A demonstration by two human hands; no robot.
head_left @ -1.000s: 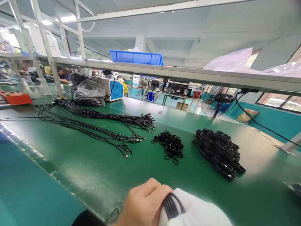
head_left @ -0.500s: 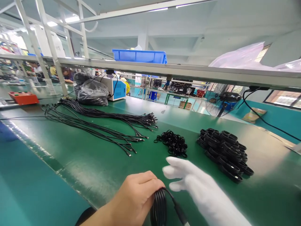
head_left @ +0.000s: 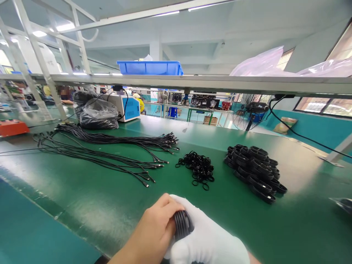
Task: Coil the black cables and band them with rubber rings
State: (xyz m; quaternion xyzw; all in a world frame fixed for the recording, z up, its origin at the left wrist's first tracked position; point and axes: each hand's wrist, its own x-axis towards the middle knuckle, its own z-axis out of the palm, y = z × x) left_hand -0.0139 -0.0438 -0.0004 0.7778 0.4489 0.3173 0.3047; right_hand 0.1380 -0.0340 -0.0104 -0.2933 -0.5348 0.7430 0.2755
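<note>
A coiled black cable is held between both hands at the bottom middle, above the green table. My bare left hand grips the coil from the left, thumb and fingers closed on it. My right hand, in a white glove, wraps round the coil from the right and below; its fingertips are partly hidden. The cable's loose end does not show. Beyond the hands lies a pile of small black rings. To its right stands a heap of coiled cables.
Long straight cables stretch across the left of the green table. Behind them are a plastic-wrapped bundle and a blue-and-white machine. An orange box sits far left. Overhead, a shelf carries a blue bin.
My right hand has come in from the right and closed round the coil with my left. The cable's hanging end is now out of sight. The view has turned slightly right.
</note>
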